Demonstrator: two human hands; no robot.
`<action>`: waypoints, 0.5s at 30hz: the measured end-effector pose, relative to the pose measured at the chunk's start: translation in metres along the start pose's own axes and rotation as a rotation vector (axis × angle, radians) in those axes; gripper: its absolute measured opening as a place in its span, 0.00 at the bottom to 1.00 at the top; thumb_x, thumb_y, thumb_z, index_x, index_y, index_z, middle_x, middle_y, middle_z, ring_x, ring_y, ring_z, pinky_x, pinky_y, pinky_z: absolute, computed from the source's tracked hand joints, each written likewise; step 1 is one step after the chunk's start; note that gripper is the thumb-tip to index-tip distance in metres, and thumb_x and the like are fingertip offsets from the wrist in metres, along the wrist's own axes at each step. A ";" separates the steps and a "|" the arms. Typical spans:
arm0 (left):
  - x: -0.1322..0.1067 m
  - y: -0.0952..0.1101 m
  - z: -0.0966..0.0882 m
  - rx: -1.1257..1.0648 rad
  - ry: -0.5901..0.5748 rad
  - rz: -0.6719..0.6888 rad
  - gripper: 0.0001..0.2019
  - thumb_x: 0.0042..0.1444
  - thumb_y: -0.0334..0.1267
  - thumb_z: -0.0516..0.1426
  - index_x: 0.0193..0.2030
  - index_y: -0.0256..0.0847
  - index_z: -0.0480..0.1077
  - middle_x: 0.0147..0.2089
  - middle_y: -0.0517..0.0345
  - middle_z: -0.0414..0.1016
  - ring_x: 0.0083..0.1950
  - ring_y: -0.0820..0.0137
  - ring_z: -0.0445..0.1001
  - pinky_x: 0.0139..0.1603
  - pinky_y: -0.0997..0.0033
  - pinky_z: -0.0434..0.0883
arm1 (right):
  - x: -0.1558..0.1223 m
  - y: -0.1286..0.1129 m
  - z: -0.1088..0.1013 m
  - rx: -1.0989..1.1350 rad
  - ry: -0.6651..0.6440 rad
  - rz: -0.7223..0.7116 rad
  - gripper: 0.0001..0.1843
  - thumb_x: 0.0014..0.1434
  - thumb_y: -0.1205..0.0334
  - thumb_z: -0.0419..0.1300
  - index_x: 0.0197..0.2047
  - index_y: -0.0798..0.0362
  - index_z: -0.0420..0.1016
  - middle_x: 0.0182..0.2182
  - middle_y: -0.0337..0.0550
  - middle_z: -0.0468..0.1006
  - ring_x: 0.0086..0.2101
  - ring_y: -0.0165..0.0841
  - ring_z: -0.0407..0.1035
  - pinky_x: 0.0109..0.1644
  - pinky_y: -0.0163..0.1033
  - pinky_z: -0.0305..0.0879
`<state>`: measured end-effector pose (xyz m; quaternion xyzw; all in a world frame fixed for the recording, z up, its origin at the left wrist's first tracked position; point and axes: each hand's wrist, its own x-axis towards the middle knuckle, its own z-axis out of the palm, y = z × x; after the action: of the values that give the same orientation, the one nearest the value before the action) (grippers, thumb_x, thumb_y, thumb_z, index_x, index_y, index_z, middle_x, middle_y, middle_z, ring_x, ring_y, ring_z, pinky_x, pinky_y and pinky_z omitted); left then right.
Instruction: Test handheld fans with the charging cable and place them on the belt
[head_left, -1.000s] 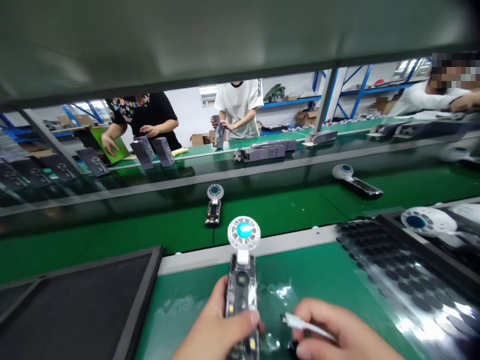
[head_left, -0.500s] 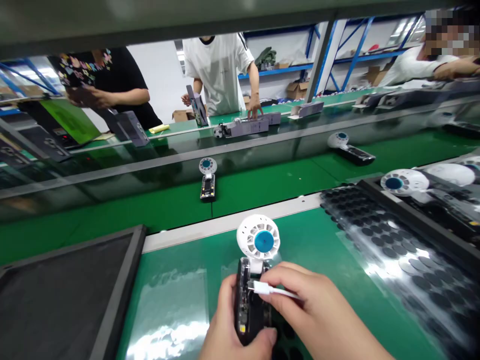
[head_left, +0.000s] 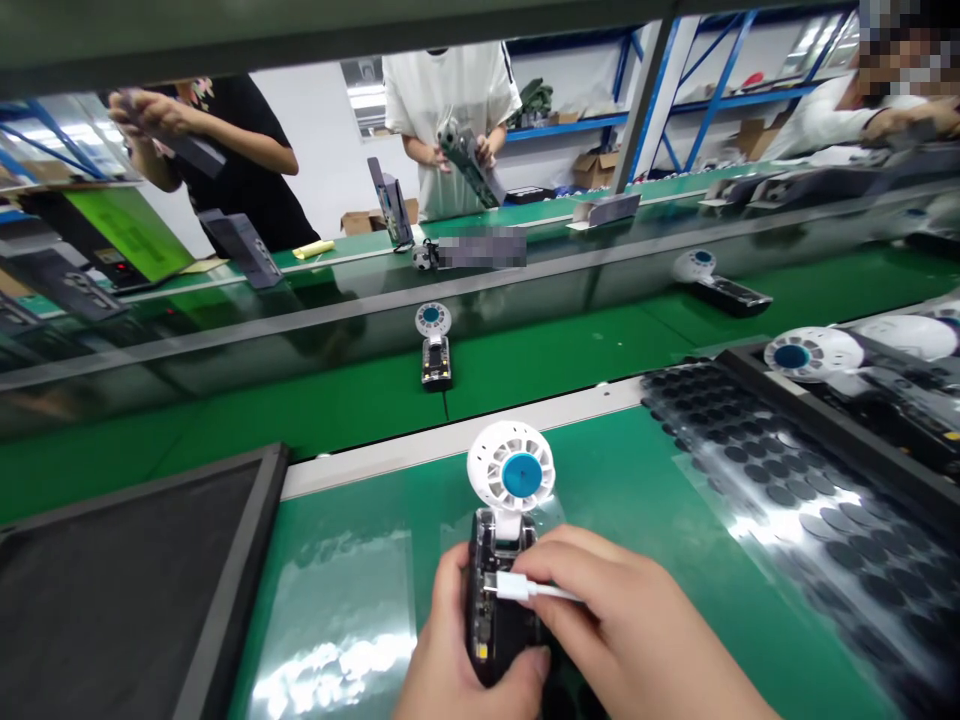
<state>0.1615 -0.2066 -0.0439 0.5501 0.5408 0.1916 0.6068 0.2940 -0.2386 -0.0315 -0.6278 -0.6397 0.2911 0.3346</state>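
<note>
My left hand point(head_left: 459, 660) is wrapped round the dark clear handle of a small handheld fan point(head_left: 504, 560), whose white round head with a blue centre points away from me. My right hand point(head_left: 630, 630) pinches a white cable plug point(head_left: 517, 588) and presses its tip against the side of the fan's handle. Both hands hover low over the green mat point(head_left: 360, 560) at the bottom centre of the view.
A black tray point(head_left: 150, 580) lies at the left. A clear sheet of black round pads point(head_left: 787, 480) lies at the right, beside a tray with more fans point(head_left: 814, 355). Two fans point(head_left: 435, 345) point(head_left: 720, 280) ride the green conveyor. Other people work across the line.
My right hand brought the white plug from beside the fan up onto its handle. The fan moved slightly closer and lower in my left hand. The conveyor fans shifted a little.
</note>
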 end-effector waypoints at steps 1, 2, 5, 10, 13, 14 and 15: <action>0.000 0.000 0.000 0.012 -0.003 -0.002 0.31 0.36 0.36 0.54 0.50 0.39 0.48 0.42 0.50 0.68 0.41 0.61 0.67 0.43 0.63 0.62 | 0.000 0.000 0.000 -0.013 0.003 -0.006 0.14 0.52 0.74 0.51 0.33 0.45 0.70 0.30 0.35 0.72 0.31 0.31 0.68 0.32 0.32 0.63; 0.000 0.000 0.000 0.023 -0.005 -0.004 0.31 0.37 0.36 0.53 0.50 0.39 0.48 0.41 0.51 0.69 0.40 0.62 0.67 0.43 0.63 0.62 | 0.000 0.001 0.001 -0.024 0.000 -0.015 0.14 0.52 0.74 0.50 0.33 0.45 0.70 0.30 0.34 0.72 0.30 0.31 0.68 0.32 0.33 0.63; 0.000 0.000 0.000 0.024 -0.015 0.006 0.30 0.37 0.36 0.53 0.50 0.39 0.48 0.40 0.51 0.69 0.39 0.62 0.68 0.41 0.64 0.63 | 0.000 0.001 0.002 -0.074 0.002 -0.059 0.14 0.53 0.73 0.49 0.34 0.46 0.69 0.31 0.35 0.72 0.30 0.31 0.68 0.32 0.33 0.64; 0.001 -0.002 0.001 -0.003 -0.002 0.019 0.29 0.37 0.35 0.55 0.49 0.40 0.51 0.41 0.51 0.71 0.40 0.62 0.69 0.42 0.65 0.64 | -0.003 0.000 0.006 -0.195 0.025 -0.114 0.14 0.53 0.73 0.47 0.34 0.47 0.70 0.31 0.37 0.73 0.28 0.32 0.68 0.30 0.35 0.64; 0.002 -0.004 0.000 0.005 -0.004 -0.001 0.31 0.36 0.35 0.55 0.50 0.40 0.50 0.42 0.51 0.70 0.41 0.61 0.69 0.43 0.64 0.64 | -0.003 -0.001 0.007 -0.276 0.054 -0.142 0.13 0.53 0.72 0.47 0.32 0.48 0.69 0.30 0.37 0.72 0.26 0.32 0.68 0.27 0.34 0.62; 0.002 -0.004 0.000 0.005 -0.011 -0.007 0.31 0.36 0.36 0.55 0.50 0.40 0.49 0.42 0.50 0.70 0.41 0.61 0.69 0.42 0.64 0.64 | -0.003 -0.001 0.008 -0.306 0.058 -0.147 0.13 0.53 0.72 0.47 0.32 0.48 0.69 0.29 0.37 0.72 0.26 0.32 0.68 0.26 0.34 0.62; 0.002 -0.003 0.000 0.005 -0.016 -0.012 0.32 0.37 0.37 0.55 0.51 0.40 0.49 0.42 0.50 0.70 0.41 0.61 0.69 0.42 0.64 0.64 | -0.003 -0.001 0.008 -0.334 0.066 -0.143 0.13 0.53 0.72 0.47 0.31 0.48 0.69 0.30 0.37 0.72 0.25 0.32 0.68 0.25 0.34 0.61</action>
<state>0.1612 -0.2061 -0.0479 0.5497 0.5397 0.1823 0.6110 0.2870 -0.2411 -0.0355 -0.6368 -0.7107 0.1357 0.2664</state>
